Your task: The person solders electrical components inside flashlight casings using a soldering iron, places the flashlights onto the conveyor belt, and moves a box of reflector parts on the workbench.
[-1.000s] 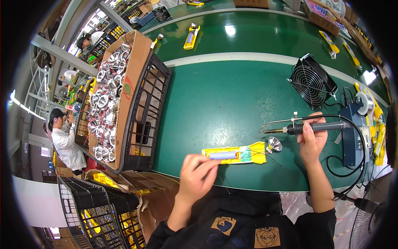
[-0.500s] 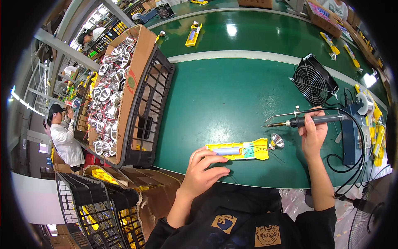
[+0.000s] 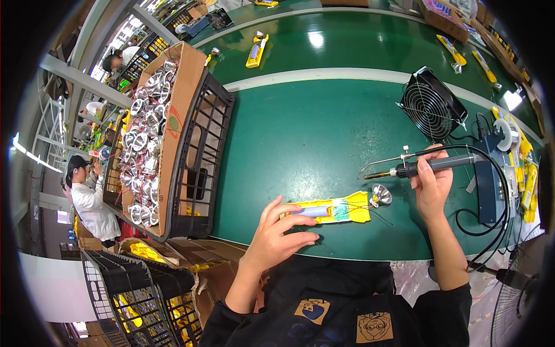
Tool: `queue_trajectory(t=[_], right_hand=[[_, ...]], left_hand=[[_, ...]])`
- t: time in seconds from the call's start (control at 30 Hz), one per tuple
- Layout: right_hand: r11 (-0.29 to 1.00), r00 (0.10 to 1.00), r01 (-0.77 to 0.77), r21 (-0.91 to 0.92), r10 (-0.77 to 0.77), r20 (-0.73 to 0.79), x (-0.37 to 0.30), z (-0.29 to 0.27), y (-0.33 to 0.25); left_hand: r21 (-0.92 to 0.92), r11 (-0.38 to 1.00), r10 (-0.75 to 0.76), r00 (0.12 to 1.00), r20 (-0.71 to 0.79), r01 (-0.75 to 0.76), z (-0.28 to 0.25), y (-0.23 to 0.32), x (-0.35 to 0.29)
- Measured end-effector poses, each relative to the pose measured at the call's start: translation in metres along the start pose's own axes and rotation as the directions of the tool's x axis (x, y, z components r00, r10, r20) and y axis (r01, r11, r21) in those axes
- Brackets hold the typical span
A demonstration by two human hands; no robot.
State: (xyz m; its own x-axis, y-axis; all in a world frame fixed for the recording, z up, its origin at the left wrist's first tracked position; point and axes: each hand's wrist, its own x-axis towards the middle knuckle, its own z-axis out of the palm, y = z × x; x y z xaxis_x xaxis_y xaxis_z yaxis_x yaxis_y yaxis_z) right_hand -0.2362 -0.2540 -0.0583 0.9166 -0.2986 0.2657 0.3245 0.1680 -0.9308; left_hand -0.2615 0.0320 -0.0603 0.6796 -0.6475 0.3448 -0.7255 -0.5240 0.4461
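A yellow flashlight casing (image 3: 359,214) lies open on the green bench, with a lilac cylindrical battery (image 3: 312,211) and a small green circuit board (image 3: 340,209) inside. Thin wires run from the board to a shiny reflector cup (image 3: 381,195) at the casing's right end. My left hand (image 3: 276,232) steadies the casing's left end between its curved fingers; the thumb sits apart on the near side. In my right hand (image 3: 432,184) is a soldering iron (image 3: 411,168), gripped by its dark handle, with its tip pointing left above the bench. A thin metal feed tube (image 3: 378,163) runs above the iron.
A carton of reflector cups (image 3: 173,124) stands in a black crate (image 3: 202,156) at left. A black fan (image 3: 435,110), a blue soldering unit (image 3: 490,179) and a solder spool (image 3: 509,135) are at right. Beyond the white rail, yellow casings (image 3: 255,51) lie on the green belt (image 3: 347,43).
The whole view has shifted slightly. The soldering iron stays in my right hand, its tip still above the bench. My left hand remains at the casing's left end, its fingers slightly rearranged.
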Motion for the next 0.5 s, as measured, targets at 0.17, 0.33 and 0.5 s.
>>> queue_trajectory(t=[0.17, 0.33, 0.5], right_hand=[[1.0, 1.0, 0.012, 0.017, -0.012, 0.007, -0.001, 0.001, 0.0], [0.999, 0.998, -0.007, 0.044, 0.005, 0.058, -0.006, 0.001, 0.0], [1.0, 0.983, 0.008, 0.027, -0.013, 0.182, -0.01, 0.003, -0.001]], left_hand=[[-0.018, 0.991, -0.132, 0.968, -0.214, 0.131, 0.014, 0.01, 0.005], [-0.08, 0.972, -0.234, 0.947, -0.222, 0.222, 0.017, 0.016, 0.012], [-0.126, 0.961, -0.272, 0.923, -0.273, 0.246, 0.02, 0.021, 0.021]])
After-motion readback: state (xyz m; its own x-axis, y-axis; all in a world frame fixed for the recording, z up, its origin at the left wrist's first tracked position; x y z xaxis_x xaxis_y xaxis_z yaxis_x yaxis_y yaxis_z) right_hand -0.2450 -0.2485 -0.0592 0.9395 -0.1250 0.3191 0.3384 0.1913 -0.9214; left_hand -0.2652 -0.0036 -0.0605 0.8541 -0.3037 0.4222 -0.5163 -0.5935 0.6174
